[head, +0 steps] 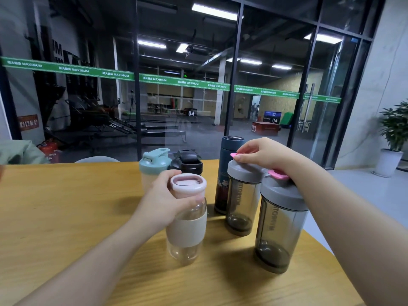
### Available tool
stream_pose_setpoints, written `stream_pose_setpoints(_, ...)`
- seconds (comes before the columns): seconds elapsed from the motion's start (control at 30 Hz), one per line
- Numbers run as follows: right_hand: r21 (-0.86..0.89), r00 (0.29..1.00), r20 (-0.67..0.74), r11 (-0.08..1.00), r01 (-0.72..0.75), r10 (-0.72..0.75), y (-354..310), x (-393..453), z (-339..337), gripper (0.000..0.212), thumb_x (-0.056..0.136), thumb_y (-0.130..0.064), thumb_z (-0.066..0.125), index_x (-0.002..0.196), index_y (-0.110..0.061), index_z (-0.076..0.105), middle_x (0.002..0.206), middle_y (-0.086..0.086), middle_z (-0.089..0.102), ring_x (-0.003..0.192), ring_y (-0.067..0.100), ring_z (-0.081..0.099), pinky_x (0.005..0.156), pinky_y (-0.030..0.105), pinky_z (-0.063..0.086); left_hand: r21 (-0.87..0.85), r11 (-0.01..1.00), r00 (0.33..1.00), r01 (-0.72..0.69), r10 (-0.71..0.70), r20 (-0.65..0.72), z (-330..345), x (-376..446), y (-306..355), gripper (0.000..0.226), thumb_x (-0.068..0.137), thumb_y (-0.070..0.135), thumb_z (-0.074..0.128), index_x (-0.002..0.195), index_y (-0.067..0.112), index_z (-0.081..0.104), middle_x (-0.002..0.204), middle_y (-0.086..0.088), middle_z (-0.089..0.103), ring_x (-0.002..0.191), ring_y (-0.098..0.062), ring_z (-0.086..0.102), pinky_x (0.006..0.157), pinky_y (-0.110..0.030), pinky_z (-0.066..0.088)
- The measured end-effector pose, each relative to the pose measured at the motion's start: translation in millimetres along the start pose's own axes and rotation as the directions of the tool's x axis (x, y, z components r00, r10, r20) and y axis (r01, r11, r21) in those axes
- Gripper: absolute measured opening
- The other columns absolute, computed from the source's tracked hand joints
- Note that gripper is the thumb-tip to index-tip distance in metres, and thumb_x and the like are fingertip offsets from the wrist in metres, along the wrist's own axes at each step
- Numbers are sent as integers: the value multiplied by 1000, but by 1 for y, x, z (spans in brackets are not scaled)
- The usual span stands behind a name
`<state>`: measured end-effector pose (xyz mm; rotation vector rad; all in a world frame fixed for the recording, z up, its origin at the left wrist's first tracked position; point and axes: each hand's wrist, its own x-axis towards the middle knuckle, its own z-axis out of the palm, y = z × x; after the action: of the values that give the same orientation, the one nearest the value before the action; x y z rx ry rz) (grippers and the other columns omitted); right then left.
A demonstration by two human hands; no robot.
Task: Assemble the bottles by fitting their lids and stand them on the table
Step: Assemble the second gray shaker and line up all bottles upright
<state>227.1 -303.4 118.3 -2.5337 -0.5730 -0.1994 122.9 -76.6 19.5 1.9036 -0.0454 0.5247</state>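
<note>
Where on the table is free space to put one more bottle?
Bare wood lies left of the pink-lidded glass bottle and along the table near edge. It is crowded on the right, around the two grey shakers.

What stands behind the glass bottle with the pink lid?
Behind the glass bottle, gripped by the left hand, stand a mint-lidded shaker and a black-lidded bottle. Only their tops show; hand and bottle cover their lower bodies.

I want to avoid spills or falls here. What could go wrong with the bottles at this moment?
The right forearm crosses just over the nearest grey-lidded shaker; lowering it could tip that shaker. The right hand presses the pink flap of the far shaker, which nothing else steadies. The six bottles stand crowded, so one fall may topple others.
</note>
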Motion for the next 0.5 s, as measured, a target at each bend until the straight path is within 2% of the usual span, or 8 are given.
stream_pose_setpoints(0.13,-2,1000,-7,1000,3,-3,1,1,0,44,78,-55,67,109,-24,68,108,-7,69,102,13,62,97,36,46,18,1000,1000,-10,10,9,9,-8,5,68,56,34,91,111,37,52,105,18,63,96,3,59,74,-17,47)
stream_pose_setpoints(0.33,1,1000,-7,1000,2,-2,3,2,0,46,77,-56,67,109,-24,68,107,-8,69,100,13,62,93,34,47,19,999,998,-38,36,53,17,-18,11,57,58,32,90,98,41,51,104,17,63,96,0,60,70,-16,45)
stream_pose_setpoints(0.5,12,1000,-8,1000,6,-6,3,1,1,45,77,-55,67,109,-24,68,105,-8,68,99,13,61,89,31,45,27,998,997,-52,51,63,21,-24,13,58,55,36,91,98,42,51,105,16,63,96,0,60,72,-18,48)
